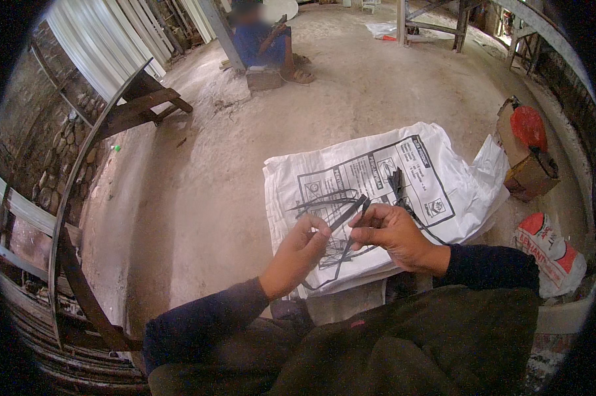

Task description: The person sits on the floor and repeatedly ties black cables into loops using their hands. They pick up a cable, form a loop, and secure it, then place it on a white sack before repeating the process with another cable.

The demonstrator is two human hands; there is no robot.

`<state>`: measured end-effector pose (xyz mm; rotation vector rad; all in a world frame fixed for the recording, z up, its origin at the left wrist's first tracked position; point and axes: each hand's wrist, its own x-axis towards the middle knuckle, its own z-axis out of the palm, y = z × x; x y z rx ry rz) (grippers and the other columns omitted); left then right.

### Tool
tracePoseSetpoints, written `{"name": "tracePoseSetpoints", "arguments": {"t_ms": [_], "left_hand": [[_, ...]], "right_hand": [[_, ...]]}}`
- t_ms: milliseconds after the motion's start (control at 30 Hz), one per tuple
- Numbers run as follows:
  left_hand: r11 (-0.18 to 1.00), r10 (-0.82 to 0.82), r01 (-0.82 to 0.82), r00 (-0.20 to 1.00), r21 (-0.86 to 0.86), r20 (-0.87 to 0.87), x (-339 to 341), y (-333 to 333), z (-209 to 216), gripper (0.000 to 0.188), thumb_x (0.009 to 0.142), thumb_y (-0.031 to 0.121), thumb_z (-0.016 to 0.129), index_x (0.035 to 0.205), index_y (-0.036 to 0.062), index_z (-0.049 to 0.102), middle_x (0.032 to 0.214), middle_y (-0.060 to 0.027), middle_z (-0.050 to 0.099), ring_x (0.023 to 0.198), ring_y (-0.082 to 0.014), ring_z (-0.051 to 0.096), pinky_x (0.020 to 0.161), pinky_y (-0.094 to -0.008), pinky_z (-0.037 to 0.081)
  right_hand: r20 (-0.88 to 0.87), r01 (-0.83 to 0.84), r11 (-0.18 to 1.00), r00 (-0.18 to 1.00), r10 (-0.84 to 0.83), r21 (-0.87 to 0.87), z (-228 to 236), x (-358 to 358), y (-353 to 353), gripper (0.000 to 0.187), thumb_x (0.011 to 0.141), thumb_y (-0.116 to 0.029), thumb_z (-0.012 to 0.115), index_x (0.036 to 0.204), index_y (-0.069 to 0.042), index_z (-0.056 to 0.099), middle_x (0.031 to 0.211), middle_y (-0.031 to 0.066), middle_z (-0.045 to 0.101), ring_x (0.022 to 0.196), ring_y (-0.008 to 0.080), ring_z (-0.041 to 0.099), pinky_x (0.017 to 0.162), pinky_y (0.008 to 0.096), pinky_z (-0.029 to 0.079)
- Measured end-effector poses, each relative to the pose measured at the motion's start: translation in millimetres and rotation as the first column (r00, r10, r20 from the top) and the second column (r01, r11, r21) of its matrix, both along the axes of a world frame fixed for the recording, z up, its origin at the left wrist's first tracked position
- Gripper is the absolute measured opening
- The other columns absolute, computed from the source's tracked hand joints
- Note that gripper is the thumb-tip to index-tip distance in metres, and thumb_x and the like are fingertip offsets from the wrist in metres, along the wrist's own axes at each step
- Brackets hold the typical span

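Observation:
Thin black strips (346, 214) stretch between my two hands above a folded white sack with black print (285, 173). My left hand (299, 254) pinches them at the left, thumb against fingertips. At the right, my right hand (400, 237) grips the strips between thumb and fingers, its other fingers curled. Loose strip ends curve leftward, and one hangs down below the hands over the sack. On the sack, just beyond my right hand, lies a small bundle of similar black strips (396, 185), partly hidden by that hand. What the strips are made of I cannot tell.
To the right stand a cardboard box (517, 178) with a red item (528, 128) on it and a red-and-white bag (552, 254). A dark bench (143, 105) is at left. Farther off, a person in blue (262, 46) sits low. Wooden frames (436, 28) stand behind.

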<state>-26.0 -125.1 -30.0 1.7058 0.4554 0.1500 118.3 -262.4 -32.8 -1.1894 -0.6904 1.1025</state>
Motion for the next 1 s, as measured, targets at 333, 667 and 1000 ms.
{"name": "tracePoseSetpoints", "arguments": {"t_ms": [333,667,1000], "left_hand": [[0.985,-0.091,0.090,0.996,-0.150,-0.002,0.6,-7.6,-2.1,0.013,0.089,0.019,0.045,0.092,0.0064,0.043,0.072,0.0021,0.043,0.063,-0.0054,0.040,0.053,-0.0189,0.034],[0.993,-0.080,0.081,0.997,0.084,-0.010,-4.3,12.3,11.8,0.029,0.089,0.029,0.044,0.096,0.0016,0.051,0.086,-0.0052,0.053,0.079,-0.0101,0.047,0.068,-0.0225,0.039],[0.925,-0.232,0.215,0.973,-0.313,-0.019,-3.8,-1.9,13.2,0.038,0.088,0.035,0.044,0.107,0.0020,0.051,0.094,-0.0052,0.056,0.085,-0.0130,0.052,0.072,-0.0270,0.044]], "right_hand": [[-0.125,-0.034,0.999,0.992,0.037,0.022,7.6,-7.1,2.1,0.023,0.076,-0.006,0.062,0.098,0.001,0.056,0.078,0.0065,0.060,0.066,0.0111,0.056,0.061,0.0238,0.048],[0.388,0.156,0.985,0.906,-0.170,0.068,-7.4,5.2,-1.3,0.016,0.074,-0.008,0.064,0.090,-0.005,0.064,0.083,0.0035,0.061,0.074,0.0105,0.055,0.067,0.0231,0.044],[0.920,-0.248,0.907,0.285,-0.269,0.342,-1.7,-0.1,-7.3,0.027,0.064,-0.004,0.066,0.086,-0.017,0.066,0.080,-0.0027,0.058,0.073,0.0134,0.053,0.071,0.0305,0.037]]}}
